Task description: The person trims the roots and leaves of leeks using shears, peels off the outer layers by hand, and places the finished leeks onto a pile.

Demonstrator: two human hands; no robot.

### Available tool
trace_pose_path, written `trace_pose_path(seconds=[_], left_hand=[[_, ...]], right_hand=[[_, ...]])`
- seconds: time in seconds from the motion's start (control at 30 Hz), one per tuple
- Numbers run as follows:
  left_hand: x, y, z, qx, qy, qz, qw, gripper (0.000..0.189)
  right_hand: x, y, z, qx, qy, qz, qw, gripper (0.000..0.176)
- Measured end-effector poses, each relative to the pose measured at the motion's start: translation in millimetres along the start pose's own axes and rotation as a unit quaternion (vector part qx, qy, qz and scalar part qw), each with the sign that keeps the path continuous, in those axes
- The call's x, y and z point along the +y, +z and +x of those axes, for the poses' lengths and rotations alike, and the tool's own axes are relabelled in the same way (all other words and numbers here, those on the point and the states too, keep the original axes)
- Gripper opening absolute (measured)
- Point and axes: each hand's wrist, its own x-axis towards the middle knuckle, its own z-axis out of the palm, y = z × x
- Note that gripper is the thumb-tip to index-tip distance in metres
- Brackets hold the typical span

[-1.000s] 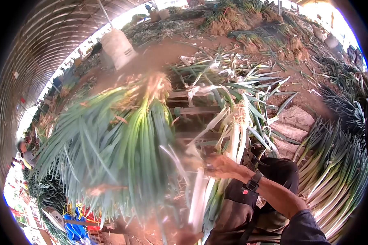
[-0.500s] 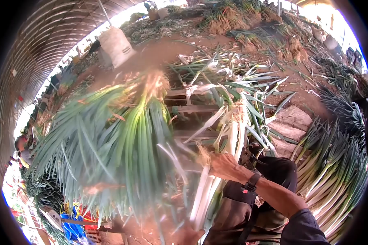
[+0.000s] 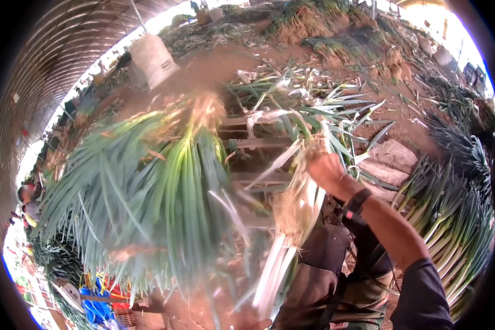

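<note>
A few green onions (image 3: 274,269) slant up from the bottom edge, white shafts bare and shaggy roots (image 3: 287,217) uppermost. My left hand (image 3: 253,323), blurred and mostly cut off by the frame, is closed around their lower part. My right hand (image 3: 330,173), with a dark wristband, is above those roots beside a pile of stripped leaves (image 3: 312,192). Its fingers are curled in, and what they pinch is hidden among pale strands. Left of the hands lies a large heap of unpeeled green onions (image 3: 170,192), roots away from me and green leaves hanging towards me.
A slatted wooden bench (image 3: 258,143) carries scraps. Cleaned green onions (image 3: 445,225) lie in rows at right. A white sack (image 3: 152,61) stands beyond the heap. Blue and red containers (image 3: 96,305) sit at lower left. Another person (image 3: 30,206) is at far left.
My right hand has moved up and away from the green onions' roots to the stripped leaves. The roots and white shafts are now more exposed. My left hand stays low.
</note>
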Motion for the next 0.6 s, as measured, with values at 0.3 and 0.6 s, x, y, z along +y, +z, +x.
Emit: trace_pose_path(seconds=[0.3,0.6], left_hand=[[-16,-28,14,-0.019,-0.049,-0.19,0.98,0.083],[-50,-53,-3,0.018,-0.099,-0.347,0.932,0.08]], right_hand=[[-41,-25,-28,-0.061,-0.124,0.363,0.922,0.041],[-89,-27,-30,-0.144,-0.08,0.515,0.841,0.039]])
